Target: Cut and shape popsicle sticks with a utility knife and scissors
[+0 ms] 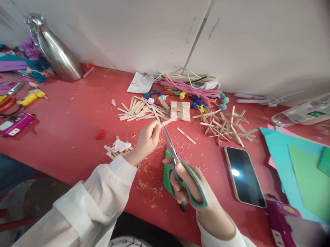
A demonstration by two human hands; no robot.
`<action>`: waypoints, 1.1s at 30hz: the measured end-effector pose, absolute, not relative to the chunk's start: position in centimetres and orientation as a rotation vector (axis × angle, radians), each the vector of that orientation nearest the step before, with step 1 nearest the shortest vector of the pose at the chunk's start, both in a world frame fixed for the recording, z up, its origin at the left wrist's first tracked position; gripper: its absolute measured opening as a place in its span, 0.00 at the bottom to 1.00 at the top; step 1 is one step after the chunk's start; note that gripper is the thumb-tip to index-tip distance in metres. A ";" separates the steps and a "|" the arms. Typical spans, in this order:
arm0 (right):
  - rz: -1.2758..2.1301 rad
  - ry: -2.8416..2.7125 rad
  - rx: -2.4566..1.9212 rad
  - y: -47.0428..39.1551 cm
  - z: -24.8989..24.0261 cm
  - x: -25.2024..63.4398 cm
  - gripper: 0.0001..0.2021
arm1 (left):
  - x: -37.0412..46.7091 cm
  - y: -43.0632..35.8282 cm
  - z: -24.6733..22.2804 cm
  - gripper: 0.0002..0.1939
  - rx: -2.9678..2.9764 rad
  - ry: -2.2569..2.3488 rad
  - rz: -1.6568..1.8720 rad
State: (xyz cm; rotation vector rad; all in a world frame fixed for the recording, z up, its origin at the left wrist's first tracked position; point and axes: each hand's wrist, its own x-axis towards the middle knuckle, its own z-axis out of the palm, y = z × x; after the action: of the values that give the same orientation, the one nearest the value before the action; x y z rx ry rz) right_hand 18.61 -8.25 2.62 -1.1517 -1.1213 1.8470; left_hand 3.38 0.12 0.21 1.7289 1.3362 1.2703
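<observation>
My right hand (187,182) grips a pair of scissors (190,181) by the green handles, fingers through the loops. Their blades point away from me, and the tips reach my left hand (149,137). That hand is closed in a pinch on a short wooden craft stick (169,120), whose free end sticks out to the right beyond the fingertips. Under the scissors lies a green toothed object (167,171), partly covered by my right hand. Wood shavings (147,184) are scattered on the red table (79,134) around both hands.
Loose craft sticks (136,109) and a bundle of sticks (184,110) lie behind my hands, with a crossed stick pile (222,126) to the right. A phone (244,176), coloured sheets (286,154) and a plastic bottle (307,111) are rightward. A steel jug (57,53) stands back left.
</observation>
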 end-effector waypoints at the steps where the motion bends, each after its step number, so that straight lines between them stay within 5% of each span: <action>1: 1.846 -1.120 -1.153 -8.3 2.7 18.6 0.21 | 3.4 0.1 0.2 0.17 1.739 1.343 1.270; 10: 2.074 -0.857 -0.970 -8.2 2.3 19.3 0.23 | 3.0 0.5 0.0 0.13 2.106 1.392 1.336; 19: 1.863 -1.029 -1.194 -8.0 2.2 18.6 0.20 | 3.3 0.6 0.0 0.15 2.195 1.444 1.327; 26: 2.049 -0.978 -1.088 -7.7 2.6 19.4 0.31 | 3.2 0.3 0.5 0.15 2.100 1.380 1.384; 33: 1.767 -1.089 -1.267 -8.4 1.8 18.2 0.18 | 3.4 0.1 0.7 0.16 2.119 1.436 1.297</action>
State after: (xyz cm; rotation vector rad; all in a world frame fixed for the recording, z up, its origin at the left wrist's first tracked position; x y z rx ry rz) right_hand 18.23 -8.37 1.76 -1.2666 -1.0886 1.7675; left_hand 3.37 0.07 0.68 2.1191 1.4362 1.2973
